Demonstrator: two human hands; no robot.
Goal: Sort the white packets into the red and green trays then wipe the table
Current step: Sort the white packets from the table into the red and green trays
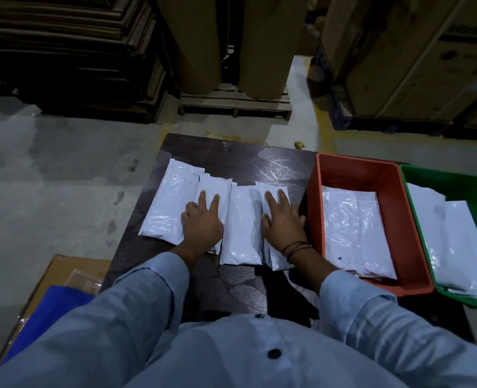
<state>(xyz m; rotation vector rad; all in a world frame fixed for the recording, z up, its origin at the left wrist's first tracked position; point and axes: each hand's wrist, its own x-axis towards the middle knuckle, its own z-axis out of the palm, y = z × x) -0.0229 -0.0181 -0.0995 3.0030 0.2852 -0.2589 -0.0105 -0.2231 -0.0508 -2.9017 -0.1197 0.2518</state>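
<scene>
Several white packets lie side by side on the dark table (231, 155). My left hand (202, 221) rests flat, fingers spread, on the second packet from the left (213, 189). My right hand (283, 219) lies flat on the rightmost packet (272, 189), close to the red tray. A large packet (170, 200) sits at the far left, and another packet (241, 228) lies between my hands. The red tray (357, 169) at the table's right holds white packets (349, 228). The green tray (450, 177) beside it also holds white packets (455, 239).
A cardboard box (63, 267) with a blue cloth (55, 306) on it stands at the table's left. Beyond the table are grey floor, a wooden pallet (234, 103) with large paper rolls, stacked boards at the left and big cartons (413, 57) at the right.
</scene>
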